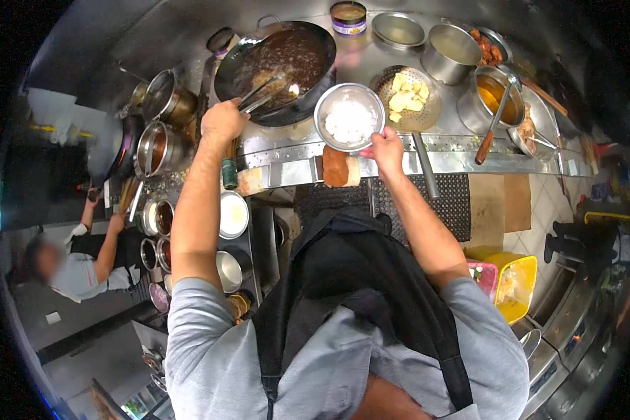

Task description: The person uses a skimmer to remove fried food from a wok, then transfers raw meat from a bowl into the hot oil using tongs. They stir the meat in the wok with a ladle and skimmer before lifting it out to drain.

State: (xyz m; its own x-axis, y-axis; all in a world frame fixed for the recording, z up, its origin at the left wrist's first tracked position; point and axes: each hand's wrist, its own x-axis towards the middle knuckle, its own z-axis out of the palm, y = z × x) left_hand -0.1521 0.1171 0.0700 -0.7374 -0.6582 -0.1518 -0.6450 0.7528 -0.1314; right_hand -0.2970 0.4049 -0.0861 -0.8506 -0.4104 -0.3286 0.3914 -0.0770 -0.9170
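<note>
My left hand (222, 122) is closed around the handles of metal tongs (260, 95), reaching over the front rim of a large black wok (220, 91). Dark, bubbling oil (280, 59) fills the wok, and a small pale piece (294, 90) shows by the tongs' tips. With fingers and thumb at its rim, my right hand (385, 149) grips a metal bowl (348, 91) just right of the wok. White pieces (348, 124) lie in the bowl. Beside it, a perforated skimmer (381, 78) carries pale yellow slices (408, 94).
Metal pots (446, 70) and a pan of orange liquid with a ladle (497, 119) stand to the right. An opened can (348, 24) is behind the wok. At far left another person (84, 269) works by more pots (162, 171). A yellow bin (528, 283) sits low right.
</note>
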